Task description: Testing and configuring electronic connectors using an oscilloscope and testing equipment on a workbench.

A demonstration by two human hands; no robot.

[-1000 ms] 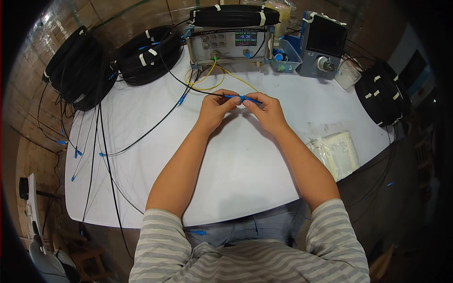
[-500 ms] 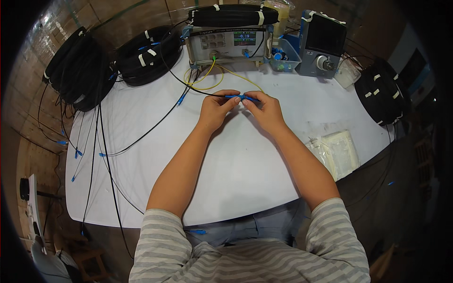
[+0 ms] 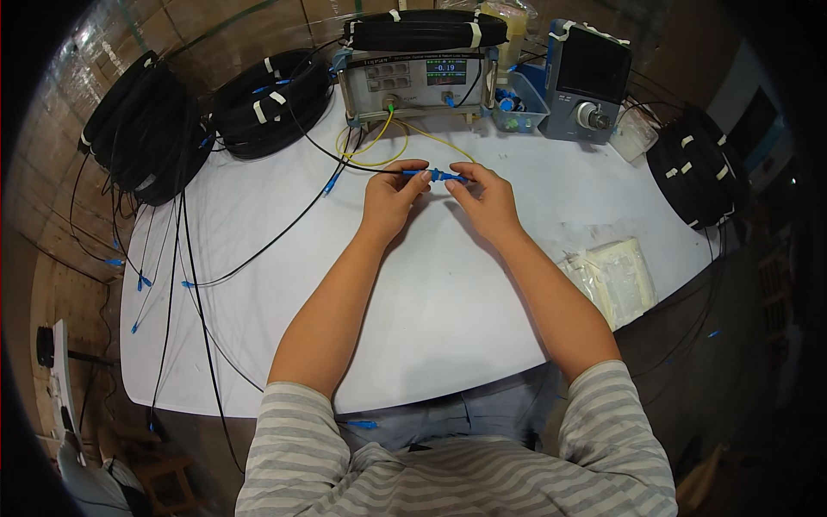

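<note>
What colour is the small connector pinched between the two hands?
Blue: the connector between the left hand and right hand, clearest in the head view.

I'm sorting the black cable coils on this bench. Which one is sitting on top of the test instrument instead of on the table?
The long flat coil with white tape bands, lying across the top of the grey instrument at the back; the other coils lie at the table's left and right edges.

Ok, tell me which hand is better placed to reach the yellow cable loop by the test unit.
Left, probably. The left hand lies just below the yellow cable loop, while the right hand sits further right, pinching the blue connector with it. Either would have to let go first.
</note>
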